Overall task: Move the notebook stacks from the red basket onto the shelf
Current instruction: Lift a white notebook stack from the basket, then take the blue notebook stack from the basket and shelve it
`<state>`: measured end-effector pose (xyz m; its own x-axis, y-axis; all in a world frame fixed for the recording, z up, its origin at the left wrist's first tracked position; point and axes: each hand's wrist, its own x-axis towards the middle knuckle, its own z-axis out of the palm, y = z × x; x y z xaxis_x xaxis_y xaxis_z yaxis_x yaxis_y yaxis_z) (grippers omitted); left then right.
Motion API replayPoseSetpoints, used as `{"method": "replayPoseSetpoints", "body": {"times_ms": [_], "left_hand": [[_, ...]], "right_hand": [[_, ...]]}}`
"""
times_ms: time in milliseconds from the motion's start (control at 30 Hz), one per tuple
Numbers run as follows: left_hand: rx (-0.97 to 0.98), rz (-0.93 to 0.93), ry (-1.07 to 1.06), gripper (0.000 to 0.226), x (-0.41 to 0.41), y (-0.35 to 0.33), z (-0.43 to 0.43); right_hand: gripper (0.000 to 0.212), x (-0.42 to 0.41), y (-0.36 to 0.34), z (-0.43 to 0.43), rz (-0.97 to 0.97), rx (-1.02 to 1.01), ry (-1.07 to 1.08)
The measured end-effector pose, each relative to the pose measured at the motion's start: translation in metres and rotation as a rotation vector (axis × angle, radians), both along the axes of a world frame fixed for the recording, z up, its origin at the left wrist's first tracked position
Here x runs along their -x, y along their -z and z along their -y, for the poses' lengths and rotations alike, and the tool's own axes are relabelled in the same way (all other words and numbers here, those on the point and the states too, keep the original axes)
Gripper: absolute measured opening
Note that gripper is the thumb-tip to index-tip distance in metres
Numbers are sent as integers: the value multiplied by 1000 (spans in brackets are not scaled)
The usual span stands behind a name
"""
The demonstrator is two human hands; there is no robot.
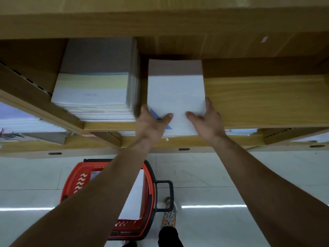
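A white notebook stack with a blue triangle on its cover lies on the wooden shelf, its near end hanging over the shelf's front edge. My left hand grips its near left corner, thumb on top. My right hand grips its near right corner, thumb on the cover. To its left a taller pile of notebooks rests on the same shelf. Below, on the floor, stands the red basket with white notebooks still inside, partly hidden by my left forearm.
The shelf to the right of the held stack is bare wood. An upper shelf board hangs close overhead. Lower shelves hold more white stacks. The basket's black handle juts right, beside my shoe on the pale tiled floor.
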<state>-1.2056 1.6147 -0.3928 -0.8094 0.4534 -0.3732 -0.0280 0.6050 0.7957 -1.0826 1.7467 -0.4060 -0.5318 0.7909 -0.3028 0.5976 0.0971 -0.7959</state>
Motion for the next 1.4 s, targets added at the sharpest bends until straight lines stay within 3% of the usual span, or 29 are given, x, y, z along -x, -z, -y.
{"method": "replayPoseSetpoints", "body": {"times_ms": [333, 667, 833, 1000, 1167, 1267, 1400], "left_hand": [[12, -92, -26, 62, 43, -2, -45], [-19, -82, 70, 71, 45, 11, -38], [5, -64, 113, 82, 44, 3, -29], [59, -197, 254, 86, 1, -16, 33], [284, -168, 383, 84, -17, 15, 169], [551, -129, 415, 84, -5, 50, 256], [762, -69, 404, 85, 13, 95, 348]], "right_hand": [[61, 57, 2, -34, -128, 21, 108], [79, 42, 12, -25, -14, -127, 8], [85, 35, 4, -22, 29, -77, -20], [97, -28, 0, 65, 159, -200, 77], [92, -70, 27, 169, 449, -121, -241], [91, -58, 55, 213, 594, -138, -507], [90, -13, 95, 264, 689, -174, -774]]}}
